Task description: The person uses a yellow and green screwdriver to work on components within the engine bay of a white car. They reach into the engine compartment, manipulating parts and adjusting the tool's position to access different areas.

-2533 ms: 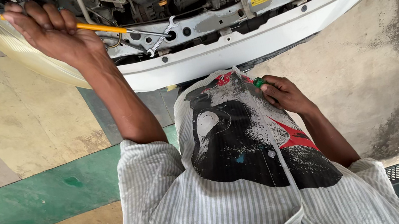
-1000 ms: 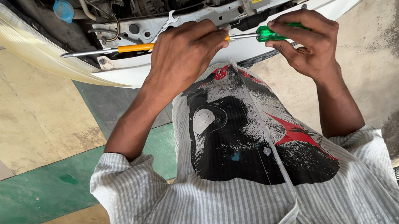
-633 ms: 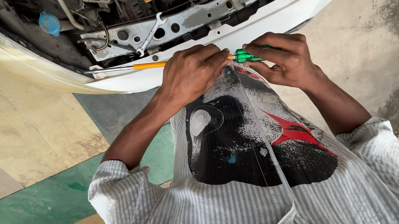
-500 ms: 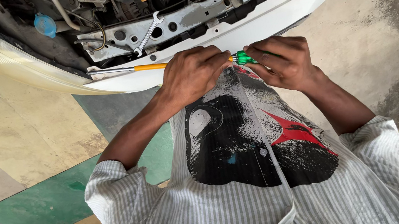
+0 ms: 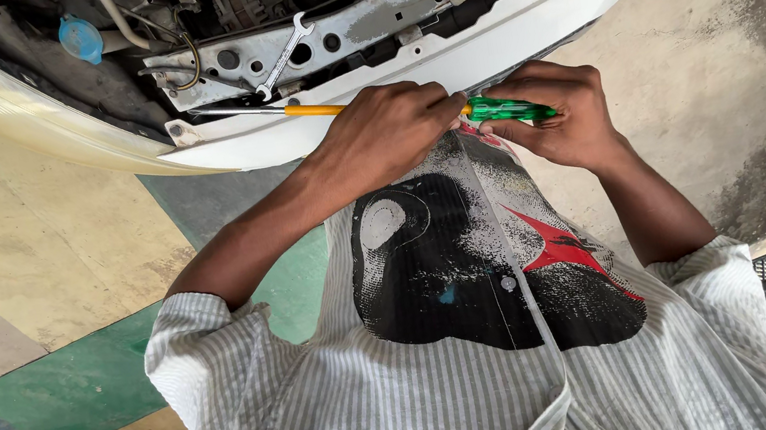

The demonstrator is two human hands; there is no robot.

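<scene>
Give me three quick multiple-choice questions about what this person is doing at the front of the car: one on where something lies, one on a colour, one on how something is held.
1. Where does the spanner lie?
A. On the metal crossmember inside the engine bay
B. On the painted floor
C. In the person's shirt pocket

2. What colour is the screwdriver handle showing between the hands?
A. Red
B. Green
C. Black

3. How is the screwdriver held?
A. Lying untouched on the bumper
B. In one hand only
C. Gripped by both hands

Answers:
1. A, it rests on the grey metal behind the white bumper.
2. B, the translucent handle is green, with a yellow sleeve toward the shaft.
3. C, the left hand and right hand both close around it.
</scene>
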